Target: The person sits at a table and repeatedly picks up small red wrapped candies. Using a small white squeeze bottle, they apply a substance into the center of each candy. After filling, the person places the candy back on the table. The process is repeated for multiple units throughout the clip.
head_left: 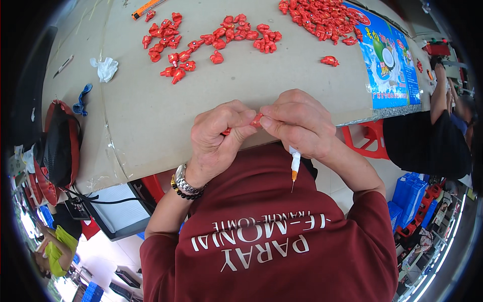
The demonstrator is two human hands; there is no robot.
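Faces a wide beige table (151, 121), strewn toward the middle and left with scattered red pieces (231, 35) and piled at the far right with a red heap (322, 20) beside a blue printed sheet (385, 55). Brings both hands together just above the near edge, probably midway through working on a single piece. Grasps with the right hand (302, 123) a white needle-tipped applicator (295, 160), aiming downward toward the maroon shirt (266, 211). Pinches at the same time, between right and left hand (216, 132) fingertips, one small red piece (257, 120), raised off the table. Seems to call next for a steady two-sided pinch and for care with the bare needle close to the cloth.

Loses the top of the heap beyond the upper edge. Hides most of the applicator's barrel behind the right hand. Covers nearly all of the pinched piece, leaving shape and facing unclear. Shows another speck of red under the left hand; cannot tell whether part of the same piece.
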